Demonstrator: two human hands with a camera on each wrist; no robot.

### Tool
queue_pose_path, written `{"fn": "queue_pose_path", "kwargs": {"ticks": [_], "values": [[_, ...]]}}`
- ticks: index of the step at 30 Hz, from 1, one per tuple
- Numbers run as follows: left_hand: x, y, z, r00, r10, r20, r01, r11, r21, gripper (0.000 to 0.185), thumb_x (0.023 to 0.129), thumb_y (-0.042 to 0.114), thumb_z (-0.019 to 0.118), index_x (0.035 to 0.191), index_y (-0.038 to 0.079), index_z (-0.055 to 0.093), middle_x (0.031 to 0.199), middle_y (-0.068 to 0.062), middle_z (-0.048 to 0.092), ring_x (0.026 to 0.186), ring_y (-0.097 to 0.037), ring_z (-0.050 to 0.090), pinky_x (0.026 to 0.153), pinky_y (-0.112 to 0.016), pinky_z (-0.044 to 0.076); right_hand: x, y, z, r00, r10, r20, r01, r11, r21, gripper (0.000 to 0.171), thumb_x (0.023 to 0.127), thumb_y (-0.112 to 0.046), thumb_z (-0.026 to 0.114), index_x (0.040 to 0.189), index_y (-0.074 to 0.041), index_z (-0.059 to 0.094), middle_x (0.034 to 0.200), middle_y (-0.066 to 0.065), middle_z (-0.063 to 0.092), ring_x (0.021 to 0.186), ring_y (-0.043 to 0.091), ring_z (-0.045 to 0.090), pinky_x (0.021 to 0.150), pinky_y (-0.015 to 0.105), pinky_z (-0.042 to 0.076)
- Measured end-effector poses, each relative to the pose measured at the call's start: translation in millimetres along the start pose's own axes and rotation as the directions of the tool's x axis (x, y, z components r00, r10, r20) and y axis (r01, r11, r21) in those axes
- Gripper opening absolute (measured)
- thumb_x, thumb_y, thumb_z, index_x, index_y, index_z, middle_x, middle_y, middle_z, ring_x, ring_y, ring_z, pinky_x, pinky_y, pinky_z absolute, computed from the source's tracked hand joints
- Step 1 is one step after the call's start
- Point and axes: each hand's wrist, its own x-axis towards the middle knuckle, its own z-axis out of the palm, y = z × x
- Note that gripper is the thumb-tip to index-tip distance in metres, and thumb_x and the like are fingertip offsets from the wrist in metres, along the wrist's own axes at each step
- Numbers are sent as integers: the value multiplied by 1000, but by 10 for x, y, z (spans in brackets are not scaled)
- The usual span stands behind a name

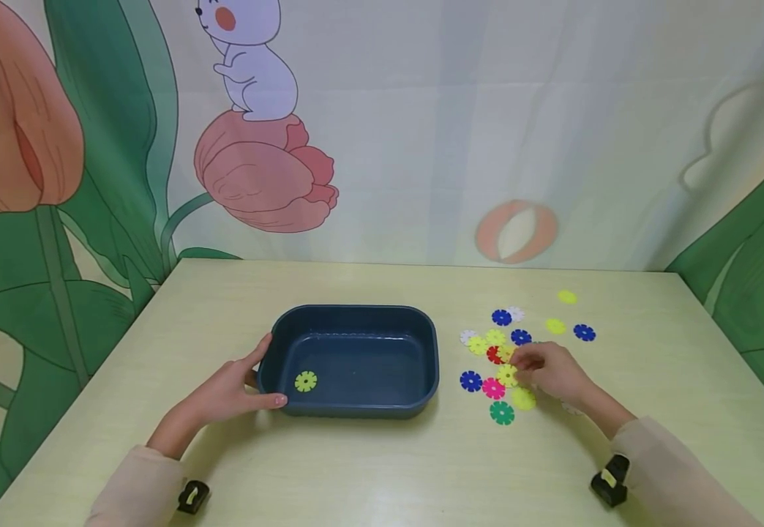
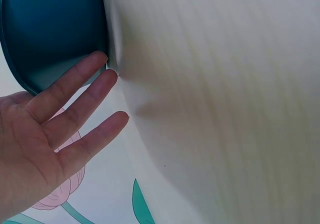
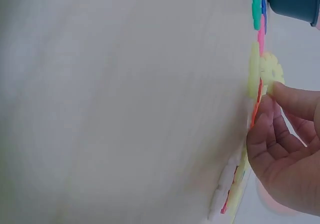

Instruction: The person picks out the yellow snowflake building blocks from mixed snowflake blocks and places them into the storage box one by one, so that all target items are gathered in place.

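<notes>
A dark blue tray [image 1: 356, 309] stands mid-table with one yellow-green snowflake disc [image 1: 305, 380] inside, near its front left corner. My left hand [image 1: 255, 377] rests against the tray's left end. Its fingers are straight, and in the left wrist view the left hand [image 2: 111, 79] touches the tray wall [image 2: 50, 29]. To the tray's right lies a scatter of coloured discs. My right hand [image 1: 518, 364] is down among them and pinches a yellow disc [image 1: 507, 375] between thumb and finger. The right wrist view shows the right hand [image 3: 270, 91] holding this yellow disc [image 3: 271, 70] just off the tabletop.
Around my right hand lie a blue disc [image 1: 470, 380], a pink disc [image 1: 493, 388], a green disc [image 1: 502, 413] and several more, out to a far yellow one [image 1: 566, 296]. The pale table [image 1: 382, 468] ends at a painted curtain behind.
</notes>
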Motion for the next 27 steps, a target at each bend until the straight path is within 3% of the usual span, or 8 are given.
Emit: {"fn": "queue_pose_path", "kwargs": {"ticks": [8, 14, 27], "values": [[8, 0, 11, 1000, -14, -3, 14, 1000, -12, 106, 73, 42, 73, 145, 0, 8, 130, -26, 43, 90, -22, 60, 69, -33, 47, -36, -18, -75, 999, 27, -28, -24, 993, 114, 21, 85, -3, 61, 105, 4, 63, 92, 10, 62, 81, 20, 56, 70, 30, 48], [13, -8, -1, 1000, -5, -3, 5, 1000, -11, 106, 74, 43, 73, 145, -1, 8, 127, -26, 47, 88, -21, 60, 67, -31, 46, -61, -116, -116, 999, 25, -31, -17, 971, 240, 21, 88, -3, 57, 106, 8, 59, 92, 13, 62, 79, 21, 59, 70, 27, 49], [10, -11, 10, 1000, -11, -3, 11, 1000, -27, 106, 73, 42, 73, 145, -1, 8, 122, -24, 52, 88, -20, 60, 68, -32, 46, -133, -460, -157, 995, -50, -82, 75, 939, 337, 26, 87, -6, 60, 108, 10, 57, 91, 16, 62, 77, 24, 61, 71, 32, 50]]}}
